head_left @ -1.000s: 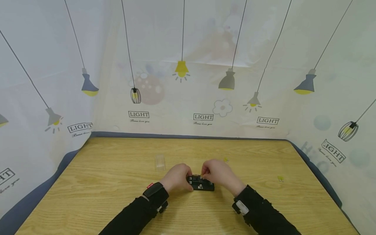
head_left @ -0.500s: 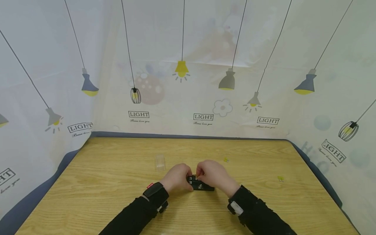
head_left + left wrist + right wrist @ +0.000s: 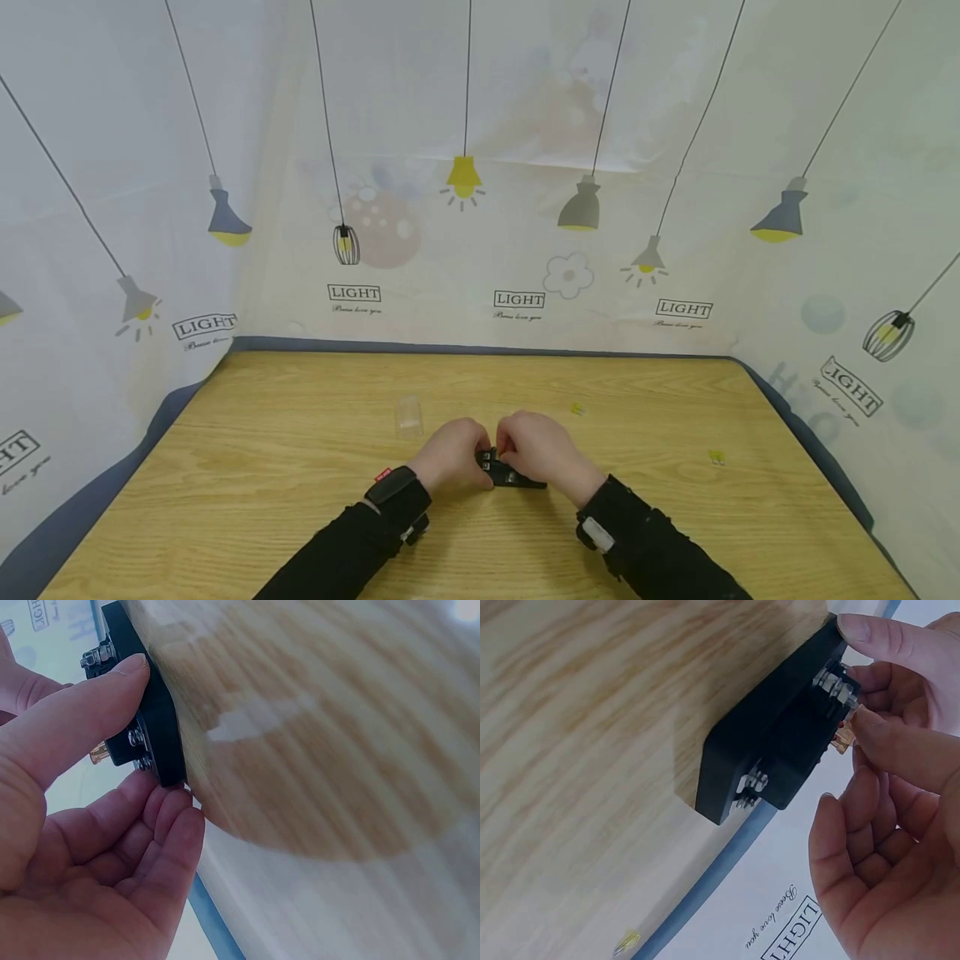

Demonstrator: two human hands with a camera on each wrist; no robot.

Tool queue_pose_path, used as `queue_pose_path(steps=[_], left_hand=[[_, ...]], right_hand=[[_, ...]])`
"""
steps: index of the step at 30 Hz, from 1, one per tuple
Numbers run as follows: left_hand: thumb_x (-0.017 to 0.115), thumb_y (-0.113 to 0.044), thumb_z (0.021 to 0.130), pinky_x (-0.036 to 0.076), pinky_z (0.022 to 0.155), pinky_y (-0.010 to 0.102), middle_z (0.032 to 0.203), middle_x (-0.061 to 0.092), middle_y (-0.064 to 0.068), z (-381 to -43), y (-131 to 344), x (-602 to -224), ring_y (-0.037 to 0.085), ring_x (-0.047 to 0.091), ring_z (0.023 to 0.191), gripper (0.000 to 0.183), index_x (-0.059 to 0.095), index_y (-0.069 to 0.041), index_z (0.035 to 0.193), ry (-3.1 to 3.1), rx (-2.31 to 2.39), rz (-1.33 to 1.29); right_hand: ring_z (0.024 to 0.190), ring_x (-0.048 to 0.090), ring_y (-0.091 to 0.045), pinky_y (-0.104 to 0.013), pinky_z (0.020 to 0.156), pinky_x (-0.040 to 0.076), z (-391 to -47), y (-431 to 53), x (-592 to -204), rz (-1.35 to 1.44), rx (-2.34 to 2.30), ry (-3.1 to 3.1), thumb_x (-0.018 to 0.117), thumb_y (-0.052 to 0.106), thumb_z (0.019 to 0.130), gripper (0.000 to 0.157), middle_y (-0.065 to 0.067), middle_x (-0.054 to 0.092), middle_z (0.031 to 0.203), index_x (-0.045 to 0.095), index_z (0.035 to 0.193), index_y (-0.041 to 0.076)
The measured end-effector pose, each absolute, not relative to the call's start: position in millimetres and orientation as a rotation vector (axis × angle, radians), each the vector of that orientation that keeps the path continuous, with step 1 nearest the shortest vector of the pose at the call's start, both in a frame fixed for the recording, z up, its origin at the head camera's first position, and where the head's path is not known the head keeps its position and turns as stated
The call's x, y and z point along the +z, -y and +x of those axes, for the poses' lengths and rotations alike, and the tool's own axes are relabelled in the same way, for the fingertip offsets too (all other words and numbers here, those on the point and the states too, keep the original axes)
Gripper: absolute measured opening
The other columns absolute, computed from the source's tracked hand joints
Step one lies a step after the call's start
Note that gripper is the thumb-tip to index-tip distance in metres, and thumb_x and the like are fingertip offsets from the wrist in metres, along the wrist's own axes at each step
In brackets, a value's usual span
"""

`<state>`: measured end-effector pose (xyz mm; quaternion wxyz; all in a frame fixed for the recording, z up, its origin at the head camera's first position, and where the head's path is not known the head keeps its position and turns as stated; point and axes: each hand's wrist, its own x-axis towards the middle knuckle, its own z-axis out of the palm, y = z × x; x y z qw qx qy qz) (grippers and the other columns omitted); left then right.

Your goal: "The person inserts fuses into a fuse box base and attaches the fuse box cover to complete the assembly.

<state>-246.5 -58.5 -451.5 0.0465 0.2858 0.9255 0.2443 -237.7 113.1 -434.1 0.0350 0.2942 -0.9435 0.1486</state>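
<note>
A black block (image 3: 517,478) with metal screw terminals lies at the middle of the wooden table. My left hand (image 3: 450,454) grips its left end, the thumb along the near side and the fingers at the end and behind, as the left wrist view shows. Over the block's top, my right hand (image 3: 543,450) pinches a small amber, copper-coloured part (image 3: 844,739) between thumb and fingers. That part is at the block's upper face; how far it sits in the block is hidden by the fingertips. The right hand covers part of the block in the head view.
Left of the hands lies a clear plastic piece (image 3: 409,417) on the wooden table (image 3: 300,400). Small yellow pieces (image 3: 577,408) lie behind the right hand, and another yellow bit (image 3: 717,457) is farther right. A lamp-printed sheet (image 3: 450,308) surrounds the table's back and sides.
My right hand has shifted left along the block, toward my left hand, covering more of its front side. My left hand and the block have stayed put.
</note>
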Motion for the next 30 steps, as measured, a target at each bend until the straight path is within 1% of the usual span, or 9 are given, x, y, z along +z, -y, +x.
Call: queue_pose_path(steps=[4, 10, 14, 20, 30], left_hand=[[0.082, -0.02, 0.056, 0.039, 0.059, 0.024, 0.069, 0.058, -0.002, -246.9, 58.3, -451.8, 0.009, 0.044, 0.06, 0.025, 0.064, -0.012, 0.072, -2.825, 0.743, 0.88], [0.082, -0.02, 0.056, 0.035, 0.056, 0.023, 0.062, 0.05, -0.006, -247.4, 58.0, -452.7, 0.009, 0.039, 0.057, 0.023, 0.064, -0.012, 0.068, -2.832, 0.727, 0.903], [0.082, -0.021, 0.056, 0.036, 0.057, 0.024, 0.062, 0.05, -0.006, -246.9, 57.9, -452.9, 0.009, 0.04, 0.058, 0.023, 0.063, -0.013, 0.067, -2.837, 0.728, 0.895], [0.082, -0.022, 0.056, 0.039, 0.06, 0.024, 0.068, 0.055, -0.004, -245.5, 58.0, -452.6, 0.01, 0.043, 0.062, 0.026, 0.063, -0.013, 0.07, -2.841, 0.732, 0.872], [0.082, -0.023, 0.056, 0.038, 0.058, 0.024, 0.065, 0.051, -0.006, -247.1, 57.6, -453.4, 0.009, 0.042, 0.06, 0.025, 0.062, -0.013, 0.068, -2.851, 0.704, 0.883]], right_hand=[[0.066, 0.046, -0.008, -0.026, 0.061, 0.042, -235.9, -112.3, -435.0, 0.933, 0.427, 2.879, 0.067, 0.014, 0.078, 0.009, 0.009, 0.049, 0.072, 0.06, 0.076, 0.018], [0.066, 0.045, -0.008, -0.025, 0.06, 0.042, -235.2, -110.0, -436.3, 0.955, 0.387, 2.871, 0.067, 0.012, 0.078, 0.009, 0.008, 0.049, 0.072, 0.06, 0.076, 0.017], [0.065, 0.044, -0.009, -0.025, 0.059, 0.041, -234.5, -109.4, -435.9, 0.96, 0.37, 2.883, 0.068, 0.012, 0.078, 0.01, 0.008, 0.048, 0.071, 0.06, 0.076, 0.016], [0.064, 0.043, -0.008, -0.025, 0.059, 0.041, -233.3, -109.0, -435.0, 0.956, 0.362, 2.878, 0.069, 0.012, 0.077, 0.011, 0.008, 0.046, 0.069, 0.059, 0.075, 0.016], [0.064, 0.045, -0.008, -0.025, 0.06, 0.042, -234.0, -108.5, -434.3, 0.943, 0.38, 2.861, 0.07, 0.012, 0.076, 0.013, 0.009, 0.048, 0.068, 0.06, 0.072, 0.018]])
